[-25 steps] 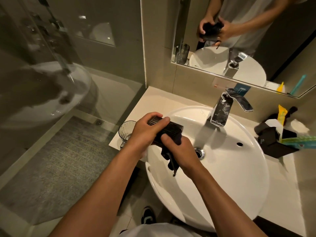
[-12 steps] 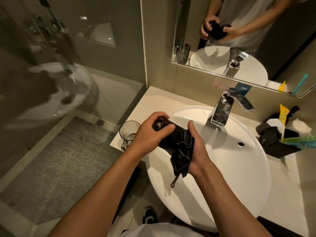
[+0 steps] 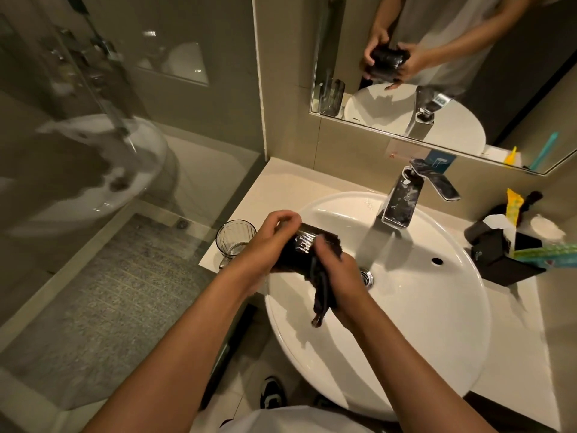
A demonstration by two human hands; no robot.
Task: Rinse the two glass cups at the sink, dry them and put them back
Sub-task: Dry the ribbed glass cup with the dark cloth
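A glass cup [image 3: 301, 245] is gripped by the left hand [image 3: 268, 235] and rubbed with a dark cloth [image 3: 321, 285] clutched in the right hand [image 3: 340, 276] above a white basin [image 3: 421, 307]. A second cup [image 3: 234, 240] is seen upright on the pale counter [image 3: 281, 185].

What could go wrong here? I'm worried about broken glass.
The cup is held over the hard basin by the left hand while the right hand wipes with the dark cloth; a wet grip might slip. The second cup stands near the counter edge, close to the left forearm.
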